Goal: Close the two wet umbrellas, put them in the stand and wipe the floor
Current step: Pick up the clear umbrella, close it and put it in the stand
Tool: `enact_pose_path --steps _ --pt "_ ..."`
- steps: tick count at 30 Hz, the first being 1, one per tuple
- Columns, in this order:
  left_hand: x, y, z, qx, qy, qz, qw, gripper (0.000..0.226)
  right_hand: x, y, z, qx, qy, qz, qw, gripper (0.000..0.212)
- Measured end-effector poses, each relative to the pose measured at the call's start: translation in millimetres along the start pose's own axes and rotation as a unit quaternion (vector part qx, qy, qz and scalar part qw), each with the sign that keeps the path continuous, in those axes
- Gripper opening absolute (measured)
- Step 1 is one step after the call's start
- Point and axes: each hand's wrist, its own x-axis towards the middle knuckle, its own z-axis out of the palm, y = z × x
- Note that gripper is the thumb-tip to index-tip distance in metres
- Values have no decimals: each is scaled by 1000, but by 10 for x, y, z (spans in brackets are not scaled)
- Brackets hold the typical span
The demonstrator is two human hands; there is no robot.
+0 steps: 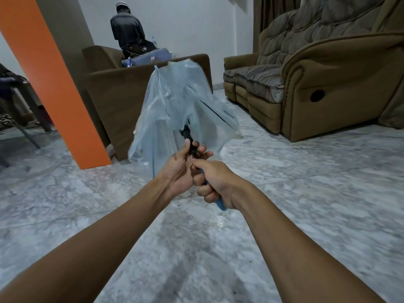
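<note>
The folded umbrella's clear, faintly blue plastic canopy [175,101] looks thin, crinkled and glossy, with a smooth blue plastic handle [219,203] and a matt black runner [189,136] on its shaft. The grey-white marbled stone floor [306,182] is polished and shiny, glistening with a small wet patch [218,221]. The olive-brown sofa [306,84] is soft, matt, tufted cloth. The orange slanted panel [54,84] is smooth and matt

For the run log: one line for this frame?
right hand: grips blue handle | left hand: on runner | umbrella: half-collapsed | floor: wet
</note>
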Motion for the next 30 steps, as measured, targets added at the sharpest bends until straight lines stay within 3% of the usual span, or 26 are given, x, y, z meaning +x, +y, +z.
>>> enact_pose_path --steps 12,20,30 --pt "-56 -30 156 23 84 2 996 35 -12 10 5 -24 32 -6 999 28" --pt "-66 -32 214 26 91 -9 995 38 45 11 27 3 35 -25 999 32" --pt "85 -56 135 96 165 1 982 37 137 114 111 37 83 -30 995 31"
